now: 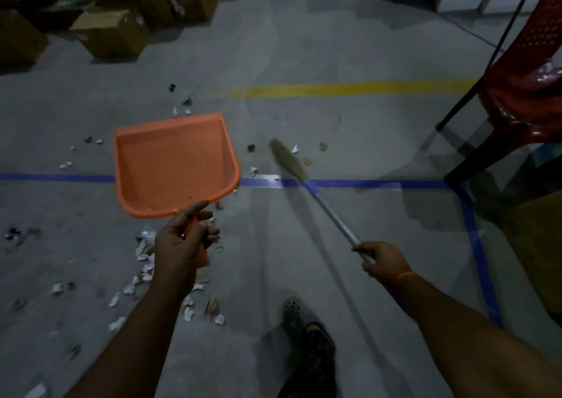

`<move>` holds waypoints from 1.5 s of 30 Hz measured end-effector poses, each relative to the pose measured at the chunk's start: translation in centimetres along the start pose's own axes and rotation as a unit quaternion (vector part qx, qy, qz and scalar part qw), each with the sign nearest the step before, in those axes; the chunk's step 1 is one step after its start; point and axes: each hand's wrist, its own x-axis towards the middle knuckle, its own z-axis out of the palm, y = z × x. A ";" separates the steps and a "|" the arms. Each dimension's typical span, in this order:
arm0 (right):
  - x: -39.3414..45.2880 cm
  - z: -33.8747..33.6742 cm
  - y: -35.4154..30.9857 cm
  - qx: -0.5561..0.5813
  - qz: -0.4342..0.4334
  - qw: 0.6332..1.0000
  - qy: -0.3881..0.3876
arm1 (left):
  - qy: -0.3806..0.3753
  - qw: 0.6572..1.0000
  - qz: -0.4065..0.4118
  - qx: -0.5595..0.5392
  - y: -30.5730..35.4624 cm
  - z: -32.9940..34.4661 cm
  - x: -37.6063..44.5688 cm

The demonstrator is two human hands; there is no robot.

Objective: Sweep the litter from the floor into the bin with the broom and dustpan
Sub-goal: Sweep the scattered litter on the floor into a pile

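While the left hand curls its fingers round the handle of the orange plastic dustpan, held above the grey concrete floor, the right hand grips the silver metal-handled broom. Bristles blurred near the blue tape line. Scattered paper litter lies below and around the dustpan.

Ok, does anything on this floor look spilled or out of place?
Yes. Torn paper scraps lie scattered over the grey floor, thickest under the left hand, with more around the orange dustpan. The dustpan holds only specks. Nothing looks broken.
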 end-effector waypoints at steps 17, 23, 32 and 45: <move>13.1 1.2 -4.6 -0.118 0.010 0.985 -0.126 | 0.078 0.997 -0.019 0.014 -1.3 -1.8 9.0; 14.1 5.3 -11.9 -0.157 -0.119 0.948 -0.248 | 0.115 0.993 -0.020 -0.004 -0.2 -3.7 10.3; 17.6 -1.4 -12.3 -0.164 -0.128 0.958 -0.195 | 0.167 0.986 -0.010 -0.028 1.8 -5.2 11.9; 27.1 -6.5 -10.0 -0.161 -0.030 0.974 -0.156 | 0.228 0.972 -0.021 -0.046 2.7 -0.4 14.5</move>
